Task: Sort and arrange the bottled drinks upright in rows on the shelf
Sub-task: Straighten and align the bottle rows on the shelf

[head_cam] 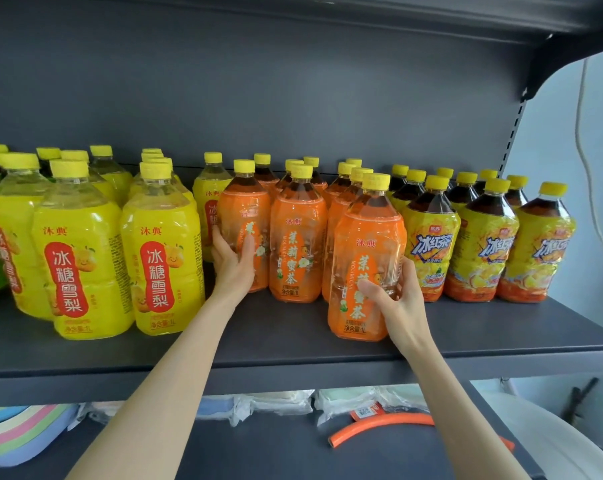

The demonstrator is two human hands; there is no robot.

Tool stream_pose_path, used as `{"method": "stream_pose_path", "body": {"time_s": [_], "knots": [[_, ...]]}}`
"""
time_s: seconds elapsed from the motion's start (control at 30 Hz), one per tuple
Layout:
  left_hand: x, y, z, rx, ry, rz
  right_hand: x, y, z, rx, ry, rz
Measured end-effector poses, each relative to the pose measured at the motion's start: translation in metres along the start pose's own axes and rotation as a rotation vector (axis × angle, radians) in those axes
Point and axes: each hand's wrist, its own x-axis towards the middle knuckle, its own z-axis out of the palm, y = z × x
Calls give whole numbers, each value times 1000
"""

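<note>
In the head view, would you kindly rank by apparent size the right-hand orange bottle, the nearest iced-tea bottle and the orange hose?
Largest: orange bottle, but nearest the camera, so unsure.
Then: iced-tea bottle.
Smallest: orange hose, partly hidden.

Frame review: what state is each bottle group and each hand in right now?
Left hand, grips the leftmost orange-labelled plastic tea bottle, upright in its row.
Right hand, grips the front orange-labelled plastic tea bottle, upright, forward of its row.
Yellow-labelled pear drink bottles, upright, capped, grouped at left.
Dark iced-tea bottles with yellow labels, upright, capped, in rows at right.
Orange hose piece, lying on the lower shelf.
</note>
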Motion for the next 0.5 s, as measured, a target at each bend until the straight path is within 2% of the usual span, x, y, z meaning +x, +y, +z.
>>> {"method": "stream_pose_path", "body": {"time_s": [0.1, 0.23, 0.5], "knots": [[-2, 1, 1, -25, -2, -52, -1, 0, 0, -6, -4, 2], [-15, 0, 6, 33, 77, 60, -1, -2, 1, -8, -6, 8], [-1, 4, 3, 136, -15, 50, -2, -4, 2, -20, -9, -3]]}}
